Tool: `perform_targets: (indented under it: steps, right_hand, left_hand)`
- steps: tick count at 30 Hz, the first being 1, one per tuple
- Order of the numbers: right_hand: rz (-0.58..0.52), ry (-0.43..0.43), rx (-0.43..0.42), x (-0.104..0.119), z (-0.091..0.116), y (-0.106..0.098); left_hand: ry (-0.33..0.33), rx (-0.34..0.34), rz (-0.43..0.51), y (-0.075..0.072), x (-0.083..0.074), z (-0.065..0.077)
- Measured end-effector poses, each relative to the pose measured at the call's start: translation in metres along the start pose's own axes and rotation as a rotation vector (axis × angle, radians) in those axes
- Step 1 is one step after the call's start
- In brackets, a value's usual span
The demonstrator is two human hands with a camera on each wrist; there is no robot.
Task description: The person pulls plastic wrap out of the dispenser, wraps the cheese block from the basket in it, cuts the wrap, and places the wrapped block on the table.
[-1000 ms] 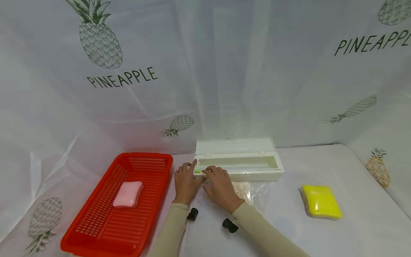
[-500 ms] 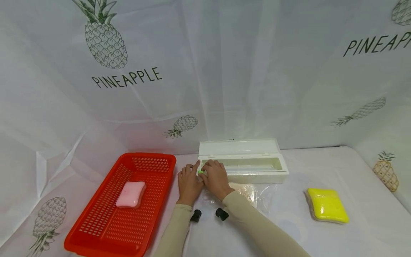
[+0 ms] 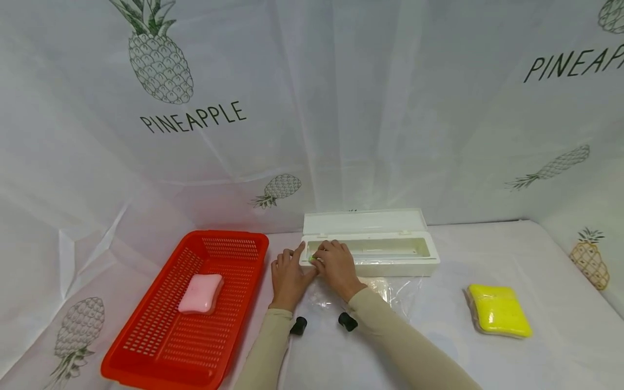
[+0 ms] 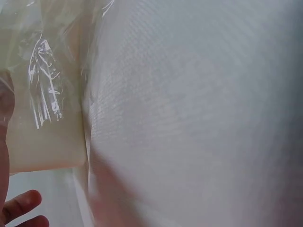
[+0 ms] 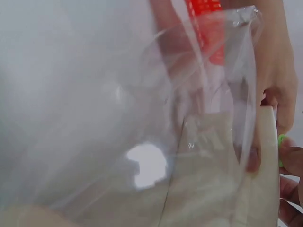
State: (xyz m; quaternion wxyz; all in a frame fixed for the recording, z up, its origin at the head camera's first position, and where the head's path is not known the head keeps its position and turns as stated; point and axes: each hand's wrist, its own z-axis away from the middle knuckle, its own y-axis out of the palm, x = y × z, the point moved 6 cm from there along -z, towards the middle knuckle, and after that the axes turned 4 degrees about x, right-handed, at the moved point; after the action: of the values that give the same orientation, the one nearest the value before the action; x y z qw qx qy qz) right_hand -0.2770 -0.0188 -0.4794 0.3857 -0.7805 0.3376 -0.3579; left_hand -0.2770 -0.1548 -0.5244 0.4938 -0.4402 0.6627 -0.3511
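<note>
A white cling film dispenser (image 3: pixel 395 269) stands at the back of the table with its lid up. My left hand (image 3: pixel 287 279) grips its left end, the thumb pressed on the front wall, as the right wrist view shows. My right hand (image 3: pixel 337 268) pinches the small green slider (image 3: pixel 312 259) on the dispenser's front rim, near the left end. Clear cling film (image 3: pixel 405 295) hangs over the front onto the table. Beneath it lies a pale beige pad (image 3: pixel 379 286), partly hidden by my right hand and wrist. Wrinkled film also covers the dispenser's front (image 4: pixel 47 146) in the left wrist view.
To the left is a red plastic basket (image 3: pixel 239 325) with a pink sponge (image 3: pixel 201 293) inside. A yellow sponge (image 3: pixel 499 310) wrapped in film lies at the right. Behind the table hangs a white pineapple-print sheet (image 3: pixel 341 135).
My right hand has gone to the green slider and taken hold of it, and the slider has moved slightly right along the rim. My left hand stays at the dispenser's left end.
</note>
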Motion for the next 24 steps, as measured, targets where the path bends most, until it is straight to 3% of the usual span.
perform_targets:
  steps: [14,24]
  right_hand:
    - [0.058,-0.068,0.003,-0.012,0.002,-0.009]
    - [-0.013,-0.079,-0.011,-0.011,0.003,-0.007]
  left_hand:
    - [-0.006,0.026,0.017,-0.001,-0.004,-0.001]
    - [0.006,0.018,-0.016,0.0,0.0,-0.001]
